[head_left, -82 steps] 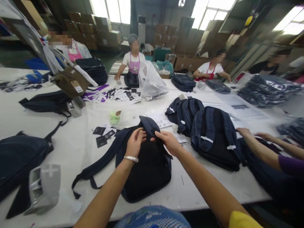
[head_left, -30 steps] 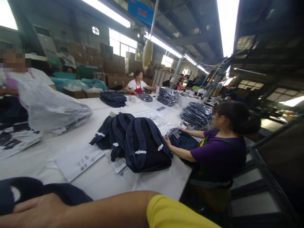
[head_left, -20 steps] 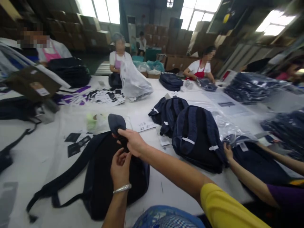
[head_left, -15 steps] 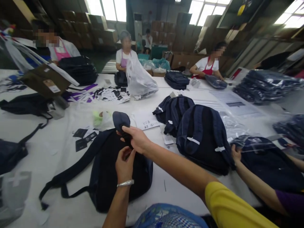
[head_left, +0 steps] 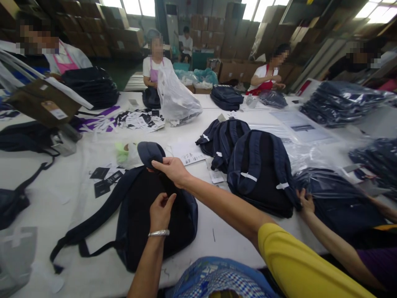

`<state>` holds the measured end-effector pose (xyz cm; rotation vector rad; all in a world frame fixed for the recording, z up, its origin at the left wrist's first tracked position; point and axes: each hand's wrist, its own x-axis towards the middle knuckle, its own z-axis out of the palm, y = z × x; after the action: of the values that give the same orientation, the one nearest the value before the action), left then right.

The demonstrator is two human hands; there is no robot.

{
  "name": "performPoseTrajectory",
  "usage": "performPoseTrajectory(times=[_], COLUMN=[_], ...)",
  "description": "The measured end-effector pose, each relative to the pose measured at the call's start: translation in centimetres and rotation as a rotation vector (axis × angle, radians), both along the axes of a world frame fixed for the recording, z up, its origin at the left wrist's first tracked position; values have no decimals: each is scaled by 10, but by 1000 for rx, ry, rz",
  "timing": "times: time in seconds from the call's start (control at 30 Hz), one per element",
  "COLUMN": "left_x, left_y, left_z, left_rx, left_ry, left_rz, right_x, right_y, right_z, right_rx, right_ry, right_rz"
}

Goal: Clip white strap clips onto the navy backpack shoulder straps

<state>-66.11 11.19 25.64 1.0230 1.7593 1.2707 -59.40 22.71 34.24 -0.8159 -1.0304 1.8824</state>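
A dark navy backpack (head_left: 155, 240) lies on the white table in front of me, its black back panel facing up. My right hand (head_left: 172, 170) pinches one of its shoulder straps (head_left: 151, 152), which is folded over and raised near the top of the bag. The other strap (head_left: 104, 209) stretches out to the left on the table. Over the back panel is my left hand (head_left: 161, 211), with fingers curled towards the thumb; whatever they hold, if anything, is hidden. A silvery bracelet circles that wrist.
Several navy backpacks (head_left: 259, 174) lie overlapped to the right. Beside them, a co-worker's hand (head_left: 305, 202) touches a backpack in clear plastic (head_left: 335, 203). Black cards (head_left: 104, 182), a pale green roll (head_left: 122, 153) and scattered tags (head_left: 139, 120) lie beyond my bag. More co-workers stand across the table.
My right hand has moved slightly left with the folded strap, and my hands are farther apart. The left hand's fingers have parted a little from its thumb. The view has shifted slightly.
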Motion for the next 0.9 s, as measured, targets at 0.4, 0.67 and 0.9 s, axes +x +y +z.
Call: performPoseTrajectory(times=[0.4, 0.67, 0.9], left_x=[9, 12, 13], left_y=[-12, 4, 15], left_z=[-61, -64, -58], left_rx=[-123, -135, -91], left_ry=[-59, -252, -232], left_rz=[-73, 68, -150], right_x=[-8, -11, 7], right_y=[16, 21, 13], right_z=[-38, -32, -19], right_rx=[-39, -20, -76], right_ry=[4, 35, 93], right_rz=[-66, 15, 99])
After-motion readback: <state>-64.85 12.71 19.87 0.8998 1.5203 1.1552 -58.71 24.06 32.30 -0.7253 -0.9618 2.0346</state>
